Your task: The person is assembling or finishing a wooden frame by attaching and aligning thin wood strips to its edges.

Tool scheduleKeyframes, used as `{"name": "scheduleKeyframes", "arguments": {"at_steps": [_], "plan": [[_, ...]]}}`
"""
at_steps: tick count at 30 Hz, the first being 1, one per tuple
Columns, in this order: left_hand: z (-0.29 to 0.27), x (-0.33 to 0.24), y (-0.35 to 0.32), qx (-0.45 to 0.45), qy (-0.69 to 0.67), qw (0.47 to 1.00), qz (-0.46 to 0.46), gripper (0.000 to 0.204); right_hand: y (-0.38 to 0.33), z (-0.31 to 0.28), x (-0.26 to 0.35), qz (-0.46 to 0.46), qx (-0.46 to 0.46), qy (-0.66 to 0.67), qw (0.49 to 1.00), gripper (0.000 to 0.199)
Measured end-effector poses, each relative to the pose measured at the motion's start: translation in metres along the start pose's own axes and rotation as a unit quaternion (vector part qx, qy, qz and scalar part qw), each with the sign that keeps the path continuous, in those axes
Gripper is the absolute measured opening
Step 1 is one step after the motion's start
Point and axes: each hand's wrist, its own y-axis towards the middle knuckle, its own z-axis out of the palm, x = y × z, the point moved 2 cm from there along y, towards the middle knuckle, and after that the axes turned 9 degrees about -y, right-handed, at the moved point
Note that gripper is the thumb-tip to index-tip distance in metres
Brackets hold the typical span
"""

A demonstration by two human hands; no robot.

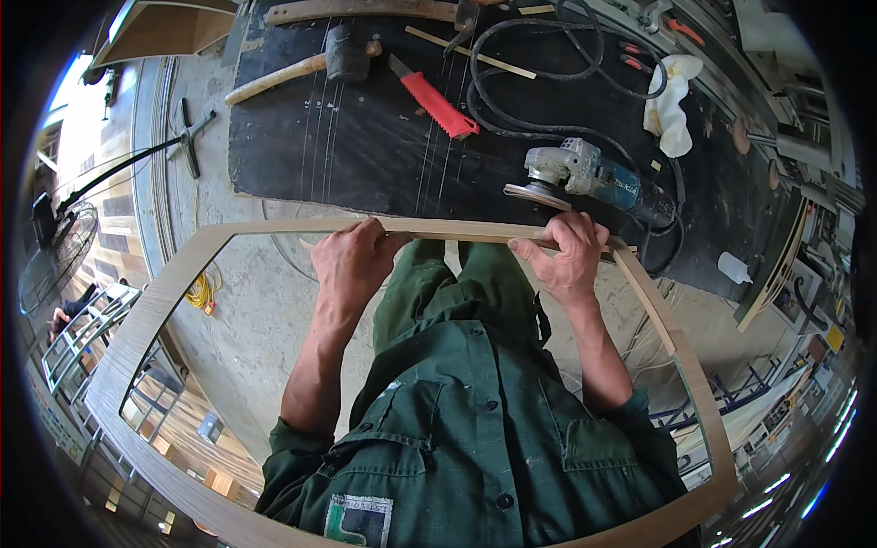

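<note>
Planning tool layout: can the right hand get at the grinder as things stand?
Likely yes: the grinder lies just beyond the right hand, its body uncovered, though that hand must first release the frame.

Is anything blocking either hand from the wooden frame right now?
Nothing visible: the left hand and right hand both grip the far edge of the wooden frame. The angle grinder lies just beyond the right hand, not in between.

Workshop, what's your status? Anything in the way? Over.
Left hand, right hand: both gripping. Wooden frame: held near black worktop. Possible obstacle: angle grinder beyond right hand.
</note>
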Motion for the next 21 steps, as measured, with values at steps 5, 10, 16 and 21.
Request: {"name": "scheduleKeyframes", "arguments": {"at_steps": [5, 10, 16, 21], "plan": [[0.001, -0.005, -0.002, 0.003, 0.050, 0.996, -0.072, 0.039, 0.001, 0.000, 0.000, -0.001, -0.006, 0.006, 1.000, 0.048], [-0.003, -0.008, 0.003, -0.033, 0.045, 0.998, -0.035, 0.045, 0.000, -0.005, -0.001, 0.001, -0.014, -0.001, 1.000, 0.049], [0.019, -0.026, 0.012, 0.010, 0.040, 0.998, 0.037, 0.044, -0.016, -0.024, -0.045, 0.034, 0.004, -0.007, 0.999, 0.051], [0.034, -0.075, 0.035, 0.049, 0.022, 0.998, 0.035, 0.045, -0.033, -0.042, -0.086, 0.085, 0.001, -0.011, 0.996, 0.051]]}}
